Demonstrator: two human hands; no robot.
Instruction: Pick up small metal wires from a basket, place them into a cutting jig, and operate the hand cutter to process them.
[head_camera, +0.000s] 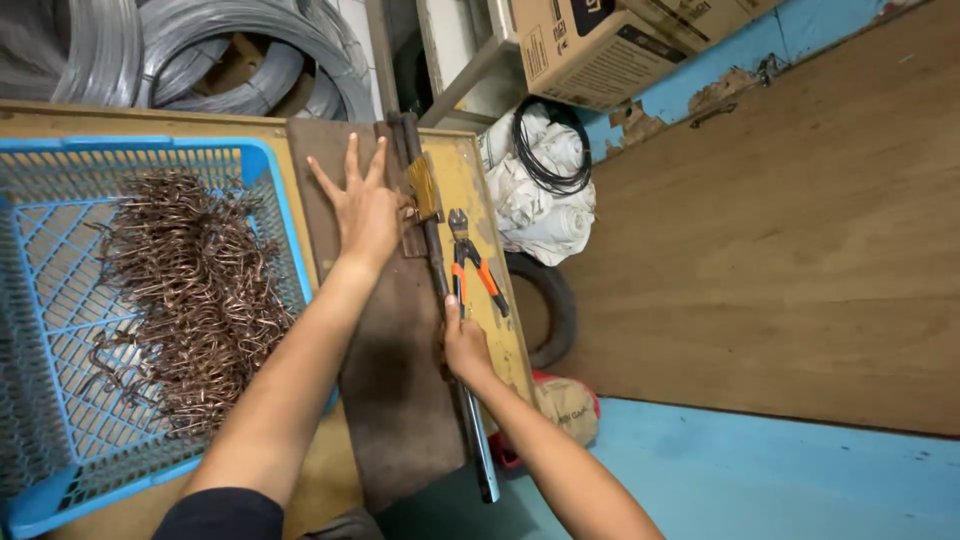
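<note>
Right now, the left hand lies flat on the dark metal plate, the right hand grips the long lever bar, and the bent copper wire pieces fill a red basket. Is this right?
Not quite: in the head view the basket is blue, not red. The rest holds: the left hand lies flat on the dark metal plate, the right hand grips the long lever bar, and bent copper wire pieces fill it.

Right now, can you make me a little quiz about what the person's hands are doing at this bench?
1. True or false: the left hand lies flat with its fingers spread on the dark metal plate.
2. What does the right hand grip? A) the orange-handled pliers B) the long metal lever bar C) the black cable coil
3. Fill in: the blue basket holds a heap of bent copper-coloured ____.

Key
1. True.
2. B. The pliers lie untouched on the bench beside the bar.
3. Wire hooks.
</note>
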